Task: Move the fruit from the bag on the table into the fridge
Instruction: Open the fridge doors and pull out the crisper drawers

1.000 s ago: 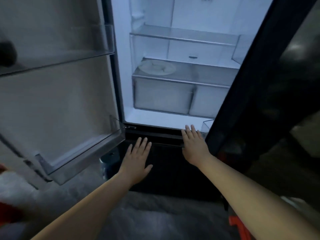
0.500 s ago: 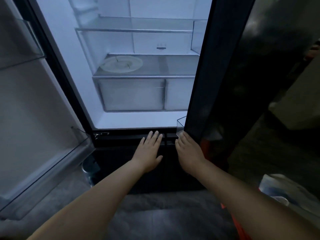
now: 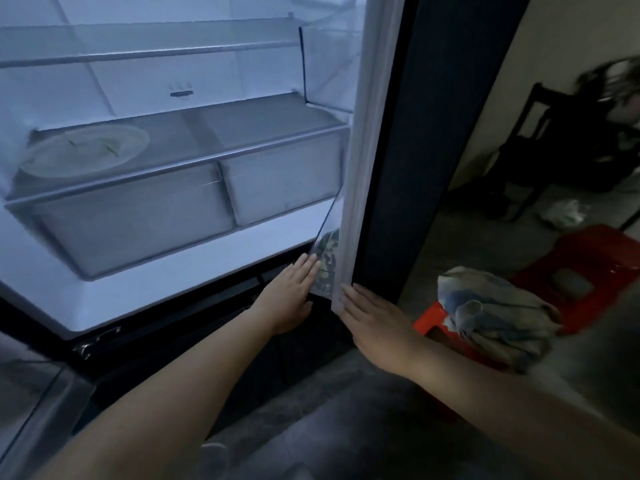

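Observation:
The fridge (image 3: 194, 251) stands open and lit, with glass shelves and two pale drawers (image 3: 138, 220) at the bottom. A white plate (image 3: 86, 150) lies on the shelf above the left drawer. My left hand (image 3: 291, 296) is flat with straight fingers, its tips at the clear bin at the foot of the right door (image 3: 388, 168). Fingers straight, my right hand (image 3: 374, 317) reaches to the lower edge of that door. Neither hand holds anything. No fruit, bag or table is in view.
The left door's clear bin (image 3: 31, 403) shows at the lower left. A red plastic stool (image 3: 588, 268) stands on the floor at the right with a bundled cloth (image 3: 495, 313) on a second red stool. A dark chair (image 3: 554, 140) stands further back.
My view has swung to the right and closer to the fridge. Both hands have shifted right from the dark lower front to the bottom of the right door.

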{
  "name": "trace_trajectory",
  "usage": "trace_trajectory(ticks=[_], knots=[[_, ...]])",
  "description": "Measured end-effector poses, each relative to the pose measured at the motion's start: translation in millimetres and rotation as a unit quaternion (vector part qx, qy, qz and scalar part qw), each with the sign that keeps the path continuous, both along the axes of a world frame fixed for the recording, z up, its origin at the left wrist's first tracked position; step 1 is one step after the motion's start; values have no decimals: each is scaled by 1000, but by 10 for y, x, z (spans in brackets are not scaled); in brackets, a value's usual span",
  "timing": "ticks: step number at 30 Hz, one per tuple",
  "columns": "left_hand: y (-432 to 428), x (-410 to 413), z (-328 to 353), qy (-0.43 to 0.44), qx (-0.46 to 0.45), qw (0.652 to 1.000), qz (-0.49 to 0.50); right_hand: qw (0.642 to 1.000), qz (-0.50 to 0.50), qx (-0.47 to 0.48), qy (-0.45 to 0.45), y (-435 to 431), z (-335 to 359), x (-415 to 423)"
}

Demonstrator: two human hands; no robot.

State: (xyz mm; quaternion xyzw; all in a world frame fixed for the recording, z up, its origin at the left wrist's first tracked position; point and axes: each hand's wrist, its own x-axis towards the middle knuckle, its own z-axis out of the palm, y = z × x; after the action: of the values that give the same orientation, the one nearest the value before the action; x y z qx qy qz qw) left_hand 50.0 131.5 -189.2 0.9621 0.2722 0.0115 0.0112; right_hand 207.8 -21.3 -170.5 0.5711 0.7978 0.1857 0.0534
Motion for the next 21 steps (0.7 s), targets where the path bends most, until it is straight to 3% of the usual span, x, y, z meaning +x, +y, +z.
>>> trace_trajectory(ticks=[6, 12, 21], knots=[[-126, 126, -129, -92, -25, 991, -95, 992, -87, 47, 74, -339, -74, -57], [-243, 238, -157, -129, -80, 977, -150, 973, -216, 41, 69, -424, -192, -138], [-175, 448, -120, -84, -64, 980, -167, 940, -299, 66, 150, -426, -355, -138]])
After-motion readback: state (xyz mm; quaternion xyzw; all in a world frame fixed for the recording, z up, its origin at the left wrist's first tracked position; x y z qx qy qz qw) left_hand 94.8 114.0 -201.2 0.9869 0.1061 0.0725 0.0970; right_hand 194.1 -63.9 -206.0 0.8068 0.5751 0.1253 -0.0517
